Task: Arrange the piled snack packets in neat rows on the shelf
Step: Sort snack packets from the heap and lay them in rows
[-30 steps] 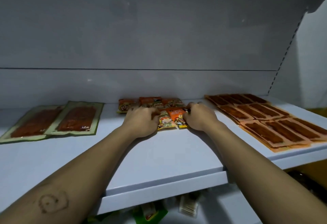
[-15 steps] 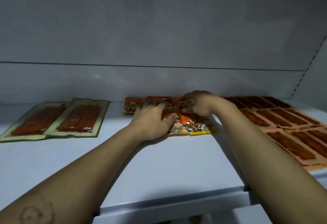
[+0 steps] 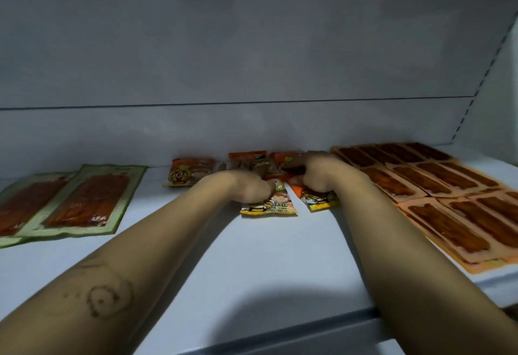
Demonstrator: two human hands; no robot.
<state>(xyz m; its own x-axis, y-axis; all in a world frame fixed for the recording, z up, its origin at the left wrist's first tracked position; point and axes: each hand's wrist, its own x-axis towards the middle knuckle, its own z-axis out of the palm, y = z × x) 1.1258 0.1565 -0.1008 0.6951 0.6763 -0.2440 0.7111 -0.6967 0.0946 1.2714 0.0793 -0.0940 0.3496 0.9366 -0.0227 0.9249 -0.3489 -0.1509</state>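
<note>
1. The left hand (image 3: 246, 186) sits on the top end of the front left packet (image 3: 269, 204). Its fingers are tucked under and blurry, so I cannot tell if it holds the packet or just presses it.
2. The right hand (image 3: 316, 175) has its fingers bent round the top end of the front right packet (image 3: 319, 200). It looks like a pinch.
3. A moment ago the right hand was up at 12 o'clock, among the back packets. Now it has come back down to the front one.
4. The two front packets were touching side by side. Now there is a small gap between them.
5. I think this means a second row is starting, but it is not straight yet.
6. At 12 o'clock from the hands is the back row of small packets (image 3: 190, 171), close to the back wall.
7. There is no box or tray here. The shelf (image 3: 252, 265) holds everything.
8. At 9 o'clock lie two green-edged packets (image 3: 84, 200), flat and overlapping.
9. At 3 o'clock lie the long orange packets (image 3: 437, 183), flat in tidy rows.
</note>
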